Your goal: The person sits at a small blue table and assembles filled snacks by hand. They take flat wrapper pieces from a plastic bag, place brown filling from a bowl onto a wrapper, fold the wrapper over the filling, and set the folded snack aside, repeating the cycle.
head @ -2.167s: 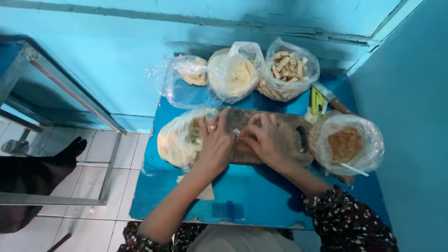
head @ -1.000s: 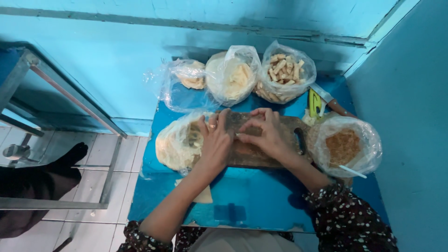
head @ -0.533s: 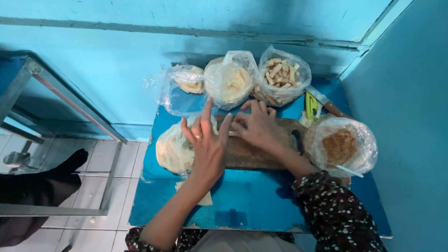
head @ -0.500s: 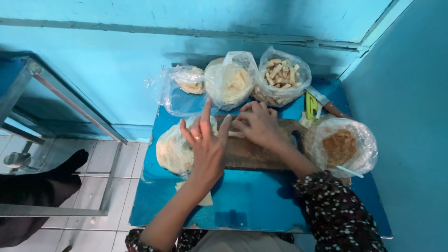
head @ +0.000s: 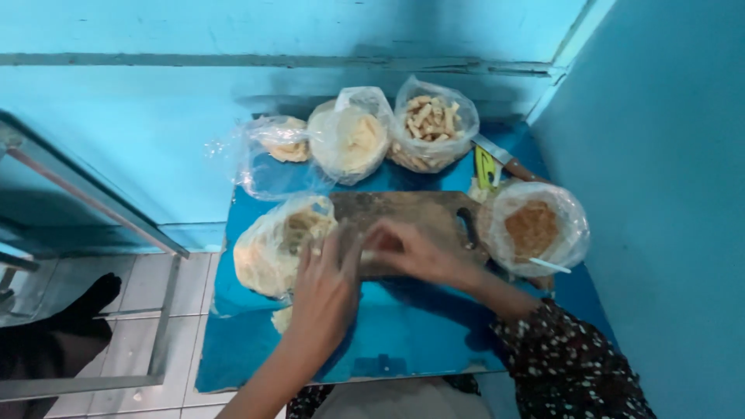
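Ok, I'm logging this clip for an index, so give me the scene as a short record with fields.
surface: blue table in a blue-walled corner
left hand: on the near edge of the wooden board, beside a bag of flat wrappers
right hand: on the board, fingers meeting the left hand's
held item: too small to tell
back row: three clear bags, one with pale sticks
right side: bag of brown filling, knife

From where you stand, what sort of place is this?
Probably a small food stall or home kitchen corner: a wooden cutting board on a blue table, plastic bags of food and a knife by turquoise walls.
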`<state>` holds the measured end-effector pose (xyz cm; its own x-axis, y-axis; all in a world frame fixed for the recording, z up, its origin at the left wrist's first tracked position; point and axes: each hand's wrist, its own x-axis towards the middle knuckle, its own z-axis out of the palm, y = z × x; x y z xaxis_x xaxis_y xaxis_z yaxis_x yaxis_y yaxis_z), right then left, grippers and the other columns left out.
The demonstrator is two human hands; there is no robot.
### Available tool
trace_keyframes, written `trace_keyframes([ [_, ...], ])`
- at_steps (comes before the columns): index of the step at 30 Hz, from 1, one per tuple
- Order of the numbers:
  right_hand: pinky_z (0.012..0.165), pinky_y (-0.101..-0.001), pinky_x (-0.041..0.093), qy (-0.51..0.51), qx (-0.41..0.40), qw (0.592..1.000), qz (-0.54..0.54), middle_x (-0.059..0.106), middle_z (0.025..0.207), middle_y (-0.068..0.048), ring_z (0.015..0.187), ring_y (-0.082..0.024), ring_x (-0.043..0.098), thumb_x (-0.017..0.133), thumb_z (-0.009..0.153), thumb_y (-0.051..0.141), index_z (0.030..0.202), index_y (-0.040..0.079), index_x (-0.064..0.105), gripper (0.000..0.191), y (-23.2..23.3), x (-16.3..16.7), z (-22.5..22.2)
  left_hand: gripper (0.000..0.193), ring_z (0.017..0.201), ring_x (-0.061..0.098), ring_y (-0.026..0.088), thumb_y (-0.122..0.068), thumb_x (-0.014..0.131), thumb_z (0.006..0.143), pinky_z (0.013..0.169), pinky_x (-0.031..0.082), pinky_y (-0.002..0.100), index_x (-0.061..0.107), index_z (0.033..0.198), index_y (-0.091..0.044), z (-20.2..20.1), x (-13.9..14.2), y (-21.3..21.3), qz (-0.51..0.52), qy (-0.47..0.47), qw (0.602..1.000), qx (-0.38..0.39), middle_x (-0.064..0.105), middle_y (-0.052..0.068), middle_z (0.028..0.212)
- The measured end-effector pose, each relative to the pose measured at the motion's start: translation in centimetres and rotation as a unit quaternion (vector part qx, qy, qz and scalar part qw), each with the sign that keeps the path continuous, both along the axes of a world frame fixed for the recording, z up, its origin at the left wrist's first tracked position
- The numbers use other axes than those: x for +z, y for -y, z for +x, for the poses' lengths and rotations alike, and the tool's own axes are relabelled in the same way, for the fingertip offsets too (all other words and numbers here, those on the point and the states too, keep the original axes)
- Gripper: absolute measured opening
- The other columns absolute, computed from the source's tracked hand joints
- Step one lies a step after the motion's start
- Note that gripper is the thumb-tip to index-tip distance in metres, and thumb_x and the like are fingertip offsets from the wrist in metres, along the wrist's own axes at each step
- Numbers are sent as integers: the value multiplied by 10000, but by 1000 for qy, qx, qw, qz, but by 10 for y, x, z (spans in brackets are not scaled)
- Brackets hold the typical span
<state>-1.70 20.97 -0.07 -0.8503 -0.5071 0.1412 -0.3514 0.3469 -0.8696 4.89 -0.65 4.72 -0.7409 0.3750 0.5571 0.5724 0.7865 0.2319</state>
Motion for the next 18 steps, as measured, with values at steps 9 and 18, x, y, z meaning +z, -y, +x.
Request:
trace_keyframes([
  [9,756,-299,595,381,-68,914,-119,770,1063,-81,947,-146,743,584,1016,267,1201,22,706,330,-41,-1,52,194,895,753,243,3,751,886,727,584,326,736,1072,-49,25,-40,-22,333,185,918,-113,729,95,1053],
  [18,947,-320,578,318,1,931,-177,731,1265,-120,1098,-173,714,658,947,91,1379,-12,615,446,-49,16,36,251,806,695,319,-23,753,837,670,538,419,716,1084,-40,8,-29,-29,305,204,927,-81,627,130,928],
])
